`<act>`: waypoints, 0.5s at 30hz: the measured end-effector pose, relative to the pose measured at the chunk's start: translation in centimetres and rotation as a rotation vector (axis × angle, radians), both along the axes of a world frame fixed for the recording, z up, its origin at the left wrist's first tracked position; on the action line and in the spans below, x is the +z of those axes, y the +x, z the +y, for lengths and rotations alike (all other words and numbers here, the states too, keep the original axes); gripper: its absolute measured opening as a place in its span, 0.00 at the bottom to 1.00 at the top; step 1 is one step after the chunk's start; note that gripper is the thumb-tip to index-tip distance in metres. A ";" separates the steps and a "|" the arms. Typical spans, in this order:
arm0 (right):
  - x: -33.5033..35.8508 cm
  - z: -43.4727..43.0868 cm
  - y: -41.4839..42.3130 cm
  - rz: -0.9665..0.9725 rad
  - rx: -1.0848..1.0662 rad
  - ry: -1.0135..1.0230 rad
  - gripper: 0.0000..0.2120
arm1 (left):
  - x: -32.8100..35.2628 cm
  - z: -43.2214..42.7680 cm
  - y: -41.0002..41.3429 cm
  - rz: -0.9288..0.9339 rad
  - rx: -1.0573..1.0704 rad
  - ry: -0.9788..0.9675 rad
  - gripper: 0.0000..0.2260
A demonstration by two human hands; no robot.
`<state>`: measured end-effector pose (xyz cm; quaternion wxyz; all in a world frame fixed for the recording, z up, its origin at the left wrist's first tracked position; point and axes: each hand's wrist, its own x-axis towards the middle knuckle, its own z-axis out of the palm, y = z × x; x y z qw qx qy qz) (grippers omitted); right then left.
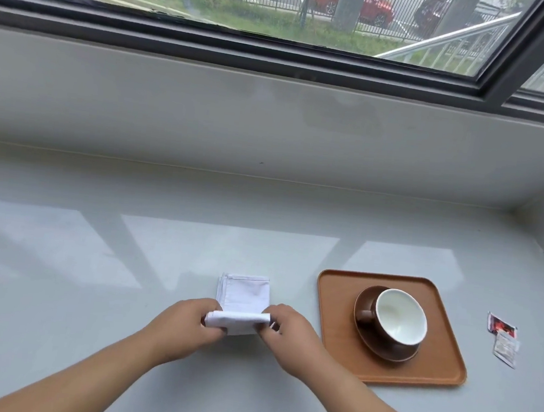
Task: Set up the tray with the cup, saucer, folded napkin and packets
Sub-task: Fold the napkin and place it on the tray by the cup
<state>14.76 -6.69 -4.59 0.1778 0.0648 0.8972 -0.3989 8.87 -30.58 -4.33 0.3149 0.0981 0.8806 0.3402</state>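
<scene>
A white cloth napkin (244, 294) lies folded on the grey counter, left of the tray. My left hand (186, 323) and my right hand (288, 328) each pinch one end of its near edge, which is rolled up over the rest. The orange tray (337, 308) holds a brown saucer (380, 347) with a brown cup (399, 321), white inside, standing on it. Two packets lie on the counter right of the tray: a red and black one (502, 324) and a pale one (505, 350).
The grey counter (93, 255) runs back to a low white wall under a window. A wall corner closes in at the far right behind the packets.
</scene>
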 end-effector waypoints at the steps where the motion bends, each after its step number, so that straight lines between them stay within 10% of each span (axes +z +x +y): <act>1: -0.2 0.0 -0.5 -0.044 -0.043 -0.032 0.13 | -0.2 0.3 -0.5 -0.016 0.052 0.028 0.08; 15: -3.1 0.5 -7.4 -0.131 -0.209 0.208 0.17 | -3.4 3.0 -7.5 0.022 0.131 -0.125 0.13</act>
